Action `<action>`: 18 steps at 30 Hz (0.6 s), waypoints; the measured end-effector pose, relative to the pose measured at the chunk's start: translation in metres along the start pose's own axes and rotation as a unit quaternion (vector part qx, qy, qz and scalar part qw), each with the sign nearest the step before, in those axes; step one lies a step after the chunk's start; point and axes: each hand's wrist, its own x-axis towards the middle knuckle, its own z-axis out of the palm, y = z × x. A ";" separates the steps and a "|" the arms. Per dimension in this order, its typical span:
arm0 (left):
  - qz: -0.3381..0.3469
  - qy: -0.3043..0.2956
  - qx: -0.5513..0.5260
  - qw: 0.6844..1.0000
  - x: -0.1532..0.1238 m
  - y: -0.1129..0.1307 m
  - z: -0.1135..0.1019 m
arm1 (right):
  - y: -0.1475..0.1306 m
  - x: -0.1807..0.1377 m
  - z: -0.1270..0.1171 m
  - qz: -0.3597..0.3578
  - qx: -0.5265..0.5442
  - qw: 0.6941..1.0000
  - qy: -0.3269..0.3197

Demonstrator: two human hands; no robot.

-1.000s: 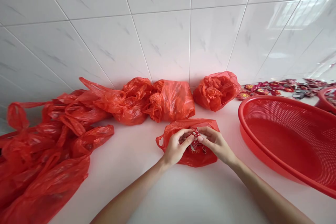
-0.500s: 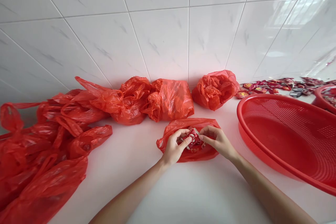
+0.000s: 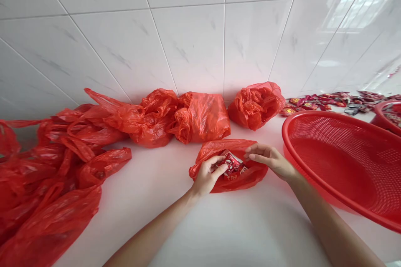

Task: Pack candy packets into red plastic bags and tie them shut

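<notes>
Between the thumb and fingers of my left hand (image 3: 207, 175) is a small red-and-white wrapped packet (image 3: 231, 163), printed with white lettering. It is held in the mouth of a red plastic bag (image 3: 250, 181) lying on the white surface. Part of another small packet (image 3: 243, 169) shows just beside it. My right hand (image 3: 271, 160) hovers over the bag's right edge, with fingers loosely stretched and nothing between them. Whatever lies deeper in the bag is hidden by its folds.
A large red plastic basket (image 3: 332, 167) stands at the right. Along the tiled wall are bunched red bags (image 3: 203, 117) and another bag (image 3: 255, 106). A heap of red bags (image 3: 50, 200) covers the left side. Small wrapped packets (image 3: 326, 101) lie at the back right beside another red container (image 3: 377, 112).
My right hand has let go of the packet's right side and moved right and slightly up, its fingers opening. My left hand keeps hold of the packet.
</notes>
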 end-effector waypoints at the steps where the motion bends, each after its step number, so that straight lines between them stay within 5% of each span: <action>1: 0.004 -0.004 -0.001 1.000 0.000 0.000 0.000 | 0.000 0.000 0.003 -0.004 -0.007 1.000 -0.006; 9: -0.008 -0.001 0.054 0.999 -0.002 -0.002 -0.001 | 0.003 -0.003 0.028 -0.071 -0.052 0.994 -0.071; 18: 0.018 0.020 0.029 0.999 -0.002 -0.003 -0.001 | 0.009 -0.002 0.033 -0.076 -0.039 0.995 -0.040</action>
